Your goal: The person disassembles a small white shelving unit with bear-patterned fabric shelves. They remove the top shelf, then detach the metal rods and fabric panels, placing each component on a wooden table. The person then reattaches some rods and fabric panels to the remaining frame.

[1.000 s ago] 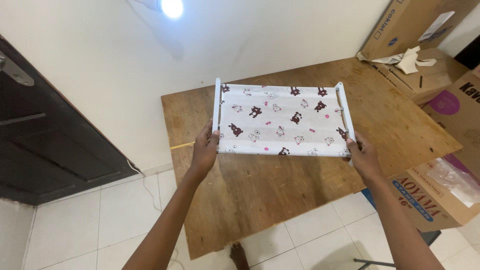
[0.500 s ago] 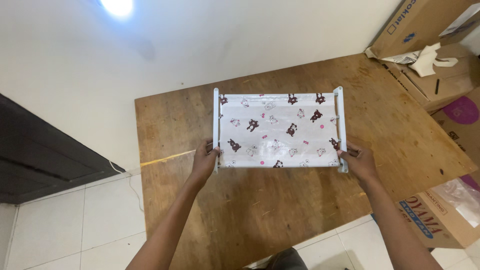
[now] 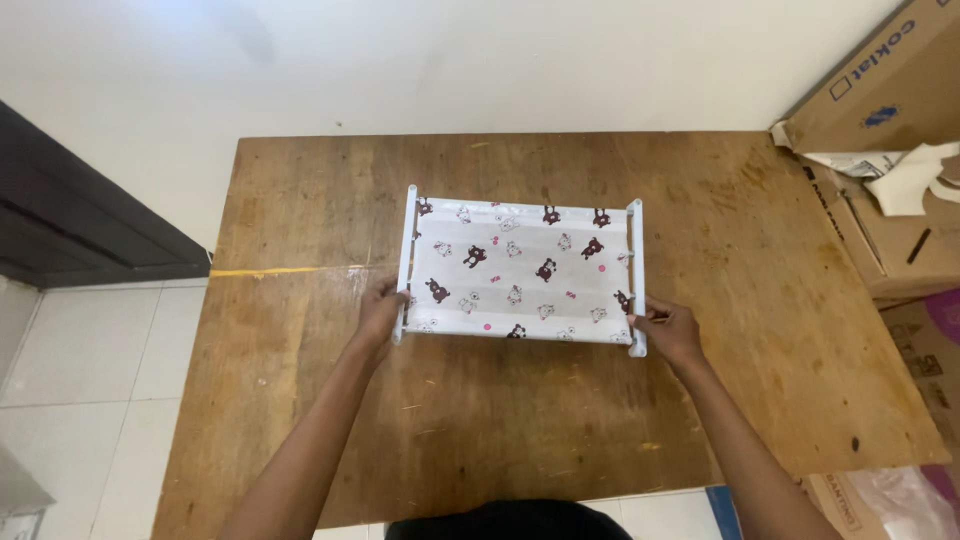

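Note:
A small rectangular rack (image 3: pixel 520 270) has a white tube frame and a white cloth panel printed with brown bears and pink dots. It lies flat on or just over the wooden table (image 3: pixel 300 210), near its middle. My left hand (image 3: pixel 381 311) grips the near end of the left white bar. My right hand (image 3: pixel 668 328) grips the near end of the right white bar. Both arms reach in from the bottom edge.
Cardboard boxes (image 3: pixel 880 90) with crumpled paper (image 3: pixel 915 180) stand along the table's right side, and another box (image 3: pixel 880 500) sits below at the lower right. A dark door (image 3: pixel 70 220) and white floor tiles (image 3: pixel 70 370) are on the left. A white wall runs behind the table.
The rack has come down and toward the table's middle, held in both hands throughout. The view has tilted down and squared up over the table.

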